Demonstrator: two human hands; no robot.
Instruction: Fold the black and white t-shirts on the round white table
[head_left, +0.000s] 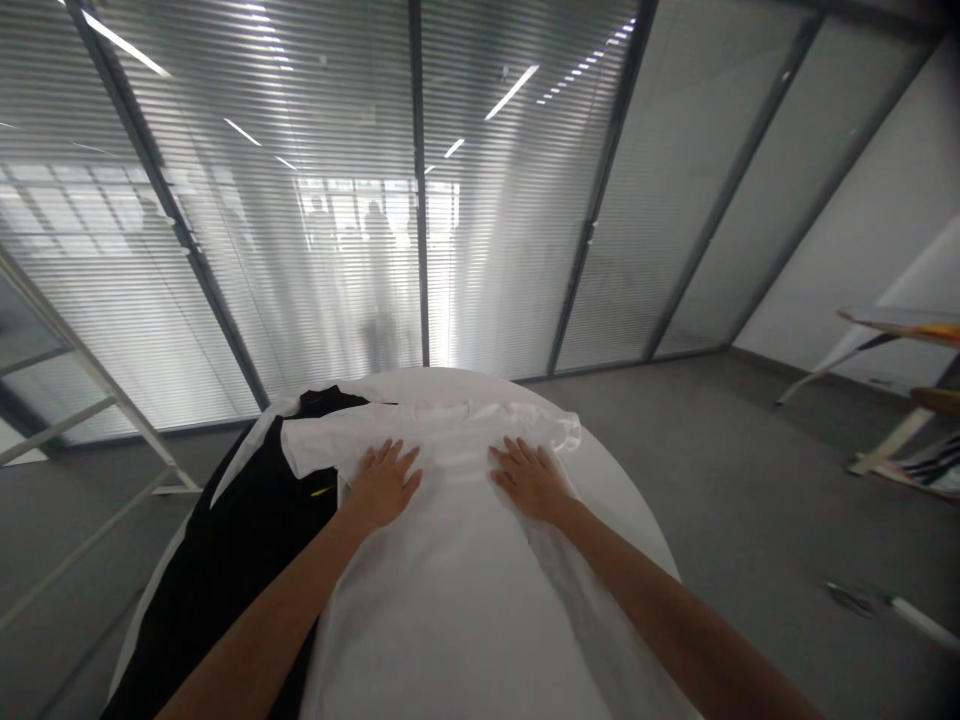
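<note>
- Nearest the lens: two bare forearms, reaching forward from the bottom edge across the cloth.
- Left hand (384, 482): flat, palm down, fingers spread apart, pressing on the white T-shirt (457, 590); clamped on nothing.
- Right hand (529, 478): likewise flat and open, fingers splayed, palm resting on the same shirt; gripping nothing.
- White T-shirt: spread out beneath both palms, running from just beyond the fingertips back toward the camera under the forearms; collar area between and just past the two hands; one short sleeve stretching outward from the left hand, the other bunched just beyond the right hand.
- Black garment (225, 560): lying outside the left hand, partly under the white sleeve, draped over the table edge on that side; small yellow mark just beside the left wrist.
- Round white table (630, 510): bare rim showing outside the right hand and past the fingertips.
- White metal frame (90, 400): well off beyond the left hand, on the grey floor.
- Glass wall with blinds (420, 200): far ahead of both hands.
- Another table with striped cloth (922, 400): well away on the right-hand side.
</note>
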